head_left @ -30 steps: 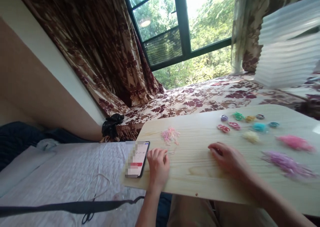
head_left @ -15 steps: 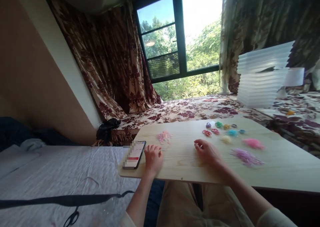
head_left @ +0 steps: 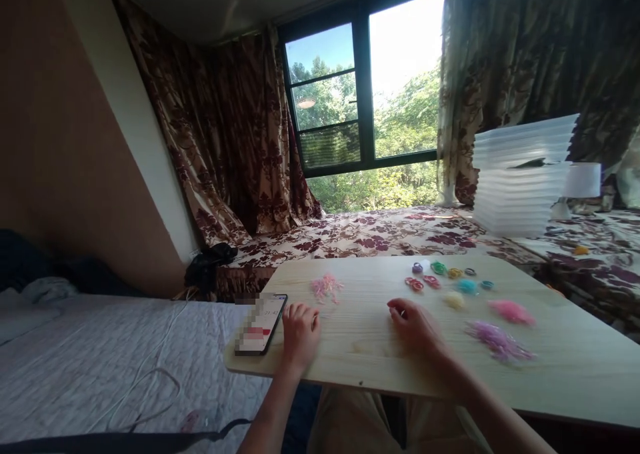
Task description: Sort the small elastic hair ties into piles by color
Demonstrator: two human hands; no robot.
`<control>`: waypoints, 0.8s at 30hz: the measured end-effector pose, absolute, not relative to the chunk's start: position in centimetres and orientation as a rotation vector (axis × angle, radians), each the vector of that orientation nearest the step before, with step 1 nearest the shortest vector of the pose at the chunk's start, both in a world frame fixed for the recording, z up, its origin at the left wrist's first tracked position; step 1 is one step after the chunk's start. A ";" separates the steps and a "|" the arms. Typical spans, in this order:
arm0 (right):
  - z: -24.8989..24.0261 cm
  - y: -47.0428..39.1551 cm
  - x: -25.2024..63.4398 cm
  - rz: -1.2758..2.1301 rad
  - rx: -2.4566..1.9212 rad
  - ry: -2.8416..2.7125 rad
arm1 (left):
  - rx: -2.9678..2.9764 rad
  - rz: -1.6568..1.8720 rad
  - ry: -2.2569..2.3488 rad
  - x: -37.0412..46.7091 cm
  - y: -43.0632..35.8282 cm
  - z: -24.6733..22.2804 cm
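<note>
My left hand (head_left: 301,334) rests on the pale wooden table (head_left: 360,347) with its fingers curled in, just right of a phone (head_left: 261,324). Beyond it lies a loose pile of small pink bands (head_left: 326,287). Farther right, my right hand (head_left: 413,324) lies on the wood, fingers bent and closed, with nothing visible in them. Past that hand are red rings (head_left: 414,283), a green bundle (head_left: 439,267), a turquoise pile (head_left: 467,287) and a cream pile (head_left: 454,300). A pink pile (head_left: 513,311) and a purple pile of bands (head_left: 500,341) lie at the right.
A white ribbed box-like object (head_left: 515,187) stands on the floral-covered surface (head_left: 370,231) behind the table, near a white lamp (head_left: 581,181). On the left is a bed (head_left: 120,354) with a white cable (head_left: 155,374). A window (head_left: 367,94) and curtains (head_left: 230,134) are behind.
The whole view has tilted up slightly, so the table and hands sit lower in the picture. Both hands keep nearly the same places and poses on the table.
</note>
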State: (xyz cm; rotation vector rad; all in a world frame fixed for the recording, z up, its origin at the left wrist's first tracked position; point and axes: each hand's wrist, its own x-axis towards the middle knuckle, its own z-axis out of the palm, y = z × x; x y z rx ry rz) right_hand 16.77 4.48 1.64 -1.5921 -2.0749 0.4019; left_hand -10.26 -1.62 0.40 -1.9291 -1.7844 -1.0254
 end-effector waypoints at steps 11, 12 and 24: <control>1.3 4.4 16.7 0.319 -1.504 -2.059 | -1.954 -0.888 -1.838 -10.1 -1.9 0.7; 1.3 4.3 16.7 0.307 -1.491 -2.050 | -1.961 -0.869 -1.841 -10.0 -1.8 0.8; 1.2 4.0 16.6 0.310 -1.469 -2.035 | -2.110 -0.571 -1.842 -7.9 0.9 3.4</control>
